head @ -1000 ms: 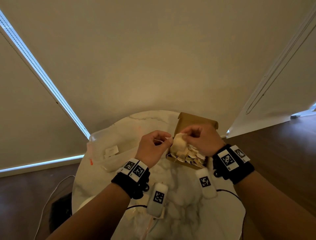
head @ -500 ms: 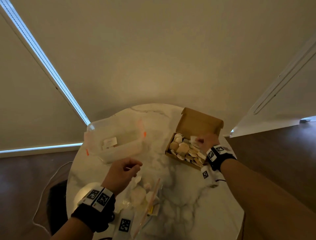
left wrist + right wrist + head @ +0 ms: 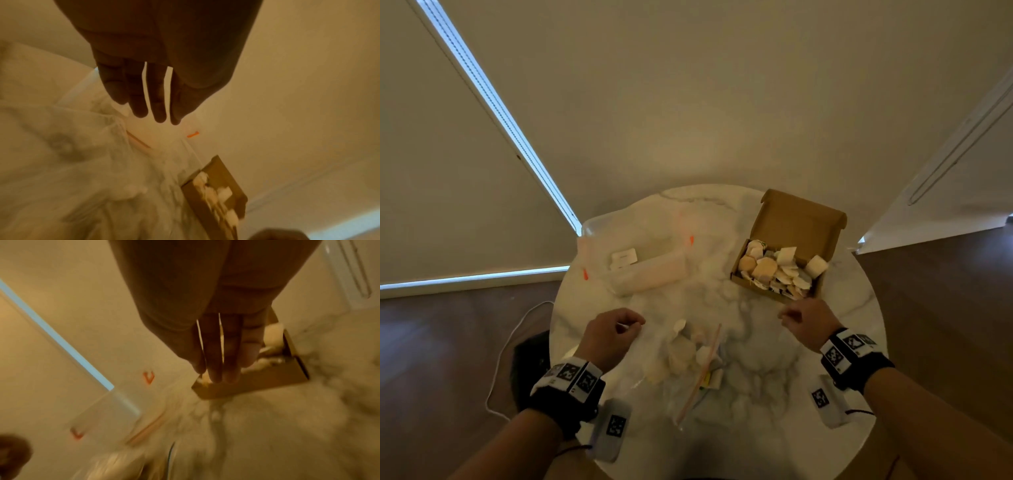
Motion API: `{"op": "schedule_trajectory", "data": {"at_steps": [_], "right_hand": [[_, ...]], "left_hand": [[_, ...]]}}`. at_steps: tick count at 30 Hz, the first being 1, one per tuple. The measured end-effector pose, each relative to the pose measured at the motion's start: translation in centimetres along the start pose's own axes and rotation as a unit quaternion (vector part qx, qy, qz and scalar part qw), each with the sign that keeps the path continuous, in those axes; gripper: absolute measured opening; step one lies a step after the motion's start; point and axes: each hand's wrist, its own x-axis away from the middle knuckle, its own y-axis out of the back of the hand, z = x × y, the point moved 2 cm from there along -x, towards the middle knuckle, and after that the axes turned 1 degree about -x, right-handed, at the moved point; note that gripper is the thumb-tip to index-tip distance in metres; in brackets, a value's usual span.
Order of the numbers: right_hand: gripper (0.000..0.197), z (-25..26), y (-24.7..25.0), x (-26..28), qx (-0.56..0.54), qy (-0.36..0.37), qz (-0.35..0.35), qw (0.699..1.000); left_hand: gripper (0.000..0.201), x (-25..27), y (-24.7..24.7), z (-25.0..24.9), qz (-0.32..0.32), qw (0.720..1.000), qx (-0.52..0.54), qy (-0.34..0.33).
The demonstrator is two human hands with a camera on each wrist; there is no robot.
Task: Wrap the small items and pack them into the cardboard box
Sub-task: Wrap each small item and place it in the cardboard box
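Note:
The open cardboard box stands at the table's far right, filled with several paper-wrapped items. A pile of loose small items lies on a clear plastic bag near the table's middle. My left hand hovers just left of that pile, thumb and forefinger pinching what looks like a small white scrap. My right hand hangs loosely curled and empty just in front of the box. The left wrist view shows my left hand over the clear container, with the box lower right. The right wrist view shows my right hand before the box.
A clear plastic container with orange clips sits at the back left of the round marble table. A pink strip lies across the bag. A white cable and a dark object lie on the floor to the left.
Both hands have left the box. The right hand set the wrapped item inside and drew back. The left hand moved down-left to beside the loose pile.

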Motion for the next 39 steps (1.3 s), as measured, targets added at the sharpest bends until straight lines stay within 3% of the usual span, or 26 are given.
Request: {"op": "schedule_trajectory", "data": {"at_steps": [1,3,6,8,10,14,19,23,33,39], "right_hand": [[0.013,0.6,-1.4,0.7,0.003,0.007,0.027,1.000],[0.017,1.9,-4.3,1.8,0.011,0.017,0.081,0.997],[0.026,4.4,-8.0,2.4,0.017,0.037,0.157,0.987],[0.037,6.1,-9.5,2.4,-0.012,0.045,0.189,0.981],[0.045,7.4,-10.3,2.3,-0.078,0.056,0.181,0.979],[0.051,8.0,-11.9,1.8,-0.101,0.108,0.127,0.981],[0.070,8.9,-14.6,1.1,0.154,0.181,0.191,0.952],[0.064,9.9,-15.6,0.7,0.262,0.171,0.221,0.924],[0.053,9.5,-17.2,0.4,0.292,0.143,0.195,0.925],[0.041,8.7,-17.6,0.0,0.248,0.136,0.223,0.933]], "left_hand": [[0.022,0.6,-0.5,-0.3,0.014,0.999,-0.015,-0.038],[0.019,2.1,-2.3,-1.7,0.103,0.986,-0.050,-0.121],[0.028,4.0,-5.9,-2.8,0.237,0.934,-0.160,-0.212],[0.039,4.6,-7.8,-2.6,0.268,0.897,-0.259,-0.236],[0.045,4.8,-8.6,-2.4,0.281,0.878,-0.324,-0.213],[0.039,3.9,-8.1,-1.6,0.229,0.917,-0.299,-0.133],[0.036,3.1,-7.4,-0.8,0.171,0.951,-0.238,-0.100],[0.036,2.9,-7.6,-0.9,0.168,0.956,-0.226,-0.086],[0.042,2.8,-8.9,0.3,0.167,0.967,-0.184,-0.061],[0.043,2.5,-9.0,0.4,0.157,0.968,-0.184,-0.061]]}}
